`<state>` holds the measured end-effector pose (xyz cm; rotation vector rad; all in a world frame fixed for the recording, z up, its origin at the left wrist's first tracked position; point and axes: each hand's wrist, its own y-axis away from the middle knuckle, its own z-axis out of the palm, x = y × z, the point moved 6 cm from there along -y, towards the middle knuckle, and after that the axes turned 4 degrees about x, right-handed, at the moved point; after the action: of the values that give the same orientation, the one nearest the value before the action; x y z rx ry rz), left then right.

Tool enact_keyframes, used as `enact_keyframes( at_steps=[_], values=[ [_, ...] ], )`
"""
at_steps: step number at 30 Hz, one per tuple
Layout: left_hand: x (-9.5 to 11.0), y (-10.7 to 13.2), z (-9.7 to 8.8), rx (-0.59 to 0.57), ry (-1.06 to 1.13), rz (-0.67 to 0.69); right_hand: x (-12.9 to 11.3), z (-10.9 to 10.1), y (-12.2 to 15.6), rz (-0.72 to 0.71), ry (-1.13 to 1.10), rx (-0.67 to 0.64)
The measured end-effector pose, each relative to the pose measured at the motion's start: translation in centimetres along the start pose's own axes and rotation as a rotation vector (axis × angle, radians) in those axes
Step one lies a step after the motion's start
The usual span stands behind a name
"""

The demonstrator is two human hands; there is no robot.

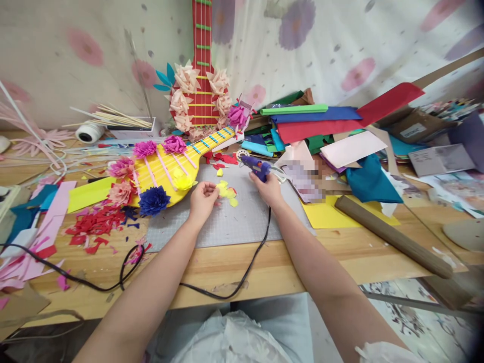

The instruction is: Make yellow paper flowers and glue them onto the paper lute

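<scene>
My right hand point(269, 189) is wrapped round a purple hot glue gun point(257, 166), its nozzle pointing left over the grey cutting mat point(242, 229). A black cord runs from its handle down to the table's front edge. My left hand point(204, 200) is closed in a pinch, with a yellow paper petal point(222, 189) at its fingertips. More yellow petals point(233, 202) lie on the mat just beside it. Close to the left hand rests a yellow paper lute-like instrument point(162, 174) with paper flowers, among them a dark blue one point(154, 200) and a yellow one point(184, 179).
A red stringed instrument point(202, 101) with pale flowers stands at the back. Coloured paper point(317, 121) is heaped at the back right, near a phone point(304, 184) and a brown paper roll point(393, 237). Red scraps point(94, 222) lie left. The black cord point(242, 290) crosses the front.
</scene>
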<state>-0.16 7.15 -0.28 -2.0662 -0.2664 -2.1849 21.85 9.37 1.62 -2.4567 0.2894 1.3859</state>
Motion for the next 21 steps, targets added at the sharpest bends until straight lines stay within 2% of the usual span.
enact_keyframes(
  at_steps=[2,4,7,9,16,21],
  values=[
    [-0.2,0.0,0.1,-0.01,-0.011,-0.019,-0.5,-0.4,0.5,0.016,-0.184,-0.053],
    [-0.3,0.0,0.2,-0.01,-0.011,-0.036,-1.1,-0.3,1.3,0.022,-0.257,-0.19],
    [-0.5,0.0,0.1,-0.001,-0.005,-0.051,-1.2,0.3,2.4,0.043,-0.179,-0.389],
    [-0.6,-0.1,0.0,0.008,-0.003,-0.05,-1.0,0.7,2.8,0.044,-0.12,-0.451],
    [-0.7,-0.1,-0.2,0.045,-0.013,-0.022,-1.5,0.6,2.8,-0.065,-0.023,-0.444],
    [-0.8,-0.2,-0.3,0.051,-0.031,0.001,-1.9,0.4,2.9,-0.087,-0.005,-0.468]
  ],
)
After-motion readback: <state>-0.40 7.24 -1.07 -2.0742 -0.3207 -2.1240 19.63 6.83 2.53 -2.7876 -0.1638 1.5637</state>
